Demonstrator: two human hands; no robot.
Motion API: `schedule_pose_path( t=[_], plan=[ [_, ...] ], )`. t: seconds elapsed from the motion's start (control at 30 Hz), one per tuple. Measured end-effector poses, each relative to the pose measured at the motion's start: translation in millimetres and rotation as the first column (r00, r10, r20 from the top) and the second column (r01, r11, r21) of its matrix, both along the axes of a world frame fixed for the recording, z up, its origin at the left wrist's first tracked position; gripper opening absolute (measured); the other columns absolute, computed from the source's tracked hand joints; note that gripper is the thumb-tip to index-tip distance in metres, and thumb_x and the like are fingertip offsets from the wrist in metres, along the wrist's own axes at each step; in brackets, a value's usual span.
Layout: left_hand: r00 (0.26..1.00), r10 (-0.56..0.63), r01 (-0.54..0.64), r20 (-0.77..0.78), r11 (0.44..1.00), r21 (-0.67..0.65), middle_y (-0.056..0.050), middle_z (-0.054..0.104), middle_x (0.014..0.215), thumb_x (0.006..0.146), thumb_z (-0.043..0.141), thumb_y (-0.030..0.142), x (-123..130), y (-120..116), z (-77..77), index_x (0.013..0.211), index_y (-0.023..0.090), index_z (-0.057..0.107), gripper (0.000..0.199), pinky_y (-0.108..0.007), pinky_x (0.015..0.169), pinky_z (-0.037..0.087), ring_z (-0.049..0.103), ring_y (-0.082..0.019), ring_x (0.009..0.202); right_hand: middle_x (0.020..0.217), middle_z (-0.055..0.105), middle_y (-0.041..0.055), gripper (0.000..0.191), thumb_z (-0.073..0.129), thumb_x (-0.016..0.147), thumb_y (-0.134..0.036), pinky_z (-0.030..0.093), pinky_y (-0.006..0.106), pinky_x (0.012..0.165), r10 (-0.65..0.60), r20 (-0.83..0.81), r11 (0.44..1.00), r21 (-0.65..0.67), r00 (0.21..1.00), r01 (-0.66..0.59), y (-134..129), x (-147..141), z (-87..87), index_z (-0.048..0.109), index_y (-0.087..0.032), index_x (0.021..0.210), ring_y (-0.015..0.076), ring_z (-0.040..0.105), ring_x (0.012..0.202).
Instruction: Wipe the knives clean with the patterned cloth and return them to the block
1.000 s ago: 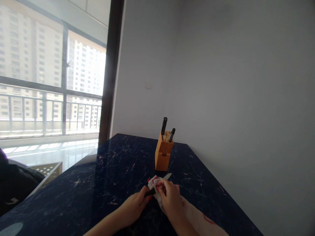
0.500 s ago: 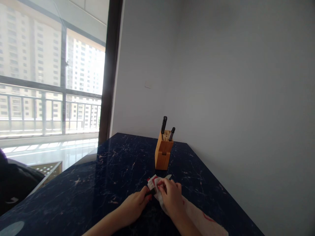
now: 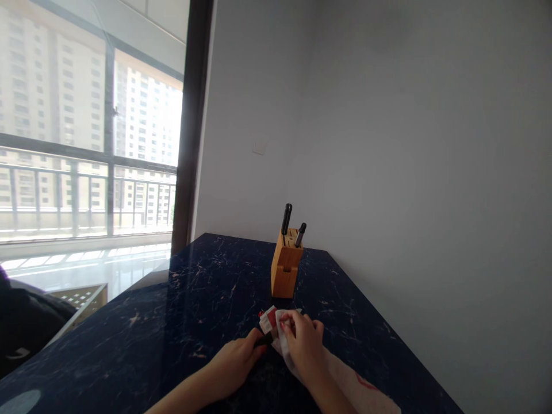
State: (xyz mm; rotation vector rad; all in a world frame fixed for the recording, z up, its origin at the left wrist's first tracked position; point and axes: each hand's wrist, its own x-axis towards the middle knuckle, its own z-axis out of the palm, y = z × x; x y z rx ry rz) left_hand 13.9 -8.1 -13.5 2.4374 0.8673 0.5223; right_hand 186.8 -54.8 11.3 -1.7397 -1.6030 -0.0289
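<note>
My left hand [image 3: 235,365] is shut around the black handle of a kitchen knife [image 3: 263,341], low on the dark countertop. The knife's blade is almost wholly hidden inside a white cloth with red markings [image 3: 276,329]. My right hand [image 3: 304,351] pinches that cloth around the blade. The cloth's long end [image 3: 353,382] trails toward the lower right. Just beyond the hands stands a wooden knife block [image 3: 284,270] holding two black-handled knives [image 3: 286,219].
The dark blue marbled countertop [image 3: 129,339] runs along a pale grey wall [image 3: 409,144] on the right. On the left, a glazed window [image 3: 86,144] shows a balcony railing and tower blocks. A dark object [image 3: 26,322] sits at the left edge.
My right hand has slid along the blade toward its tip with the cloth, and the tip that showed earlier is now nearly covered. The left hand and the knife block stay put.
</note>
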Motion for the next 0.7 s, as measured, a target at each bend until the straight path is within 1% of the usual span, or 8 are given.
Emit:
schedule_pose_path(
  t=[0.1, 0.2, 0.27, 0.37, 0.57, 0.7],
  plan=[
    [1.000, 0.005, -0.005, -0.024, 1.000, 0.017, -0.001, 0.063, 0.084, 0.090, 0.027, 0.035, -1, -1, 0.9, 0.100, 0.022, 0.043, 0.023, -0.021, 0.066, 0.038, 0.060, -0.016, 0.076, 0.089, 0.065, 0.0000, 0.020, 0.041, 0.080, -0.025, 0.025, 0.037, 0.081, -0.052, -0.069, 0.998, 0.036, 0.996, 0.055, 3, 12, -0.7, 0.060, -0.028, 0.086, 0.0197, 0.055, 0.085],
    [0.999, 0.022, -0.021, -0.029, 1.000, 0.020, -0.002, 0.063, 0.084, 0.090, 0.027, 0.037, -1, -2, 0.7, 0.102, 0.022, 0.042, 0.024, -0.021, 0.065, 0.038, 0.060, -0.016, 0.077, 0.087, 0.066, 0.0001, 0.020, 0.042, 0.080, -0.032, 0.027, 0.037, 0.080, -0.093, -0.162, 0.995, 0.024, 0.982, 0.098, 9, 24, -5.2, 0.061, -0.028, 0.086, 0.0216, 0.056, 0.085],
    [0.999, 0.024, -0.023, -0.032, 1.000, 0.018, -0.002, 0.064, 0.085, 0.090, 0.027, 0.037, -1, -3, 0.5, 0.104, 0.022, 0.042, 0.025, -0.021, 0.065, 0.038, 0.060, -0.017, 0.078, 0.086, 0.066, 0.0001, 0.021, 0.043, 0.079, -0.035, 0.030, 0.036, 0.078, -0.095, -0.239, 0.995, 0.001, 0.966, 0.099, 13, 29, -9.3, 0.061, -0.028, 0.086, 0.0222, 0.058, 0.085],
    [0.999, 0.025, -0.025, -0.030, 1.000, 0.017, -0.002, 0.064, 0.087, 0.090, 0.027, 0.038, 0, -4, 1.8, 0.103, 0.023, 0.043, 0.025, -0.022, 0.066, 0.038, 0.060, -0.017, 0.079, 0.085, 0.067, 0.0009, 0.023, 0.043, 0.077, -0.037, 0.034, 0.034, 0.076, -0.075, -0.352, 0.996, 0.014, 0.933, 0.086, 17, 36, -14.6, 0.062, -0.025, 0.085, 0.0219, 0.059, 0.084],
    [0.999, 0.028, -0.029, -0.024, 0.999, -0.024, -0.002, 0.063, 0.084, 0.089, 0.029, 0.037, 0, -6, 8.0, 0.100, 0.022, 0.045, 0.025, -0.022, 0.064, 0.037, 0.059, -0.017, 0.077, 0.077, 0.067, 0.0011, 0.022, 0.049, 0.071, -0.038, 0.040, 0.030, 0.067, -0.086, -0.479, 0.991, 0.047, 0.873, 0.123, 24, 45, -22.7, 0.061, -0.022, 0.081, 0.0204, 0.062, 0.074],
    [0.998, 0.049, -0.047, 0.026, 0.997, -0.068, -0.002, 0.062, 0.083, 0.088, 0.030, 0.036, 1, -4, 5.2, 0.101, 0.021, 0.046, 0.026, -0.023, 0.067, 0.037, 0.058, -0.016, 0.077, 0.071, 0.066, 0.0005, 0.021, 0.049, 0.070, -0.036, 0.042, 0.028, 0.064, -0.090, -0.506, 0.986, 0.078, 0.858, 0.150, 29, 48, -28.6, 0.057, -0.021, 0.082, 0.0195, 0.062, 0.070]
  ],
)
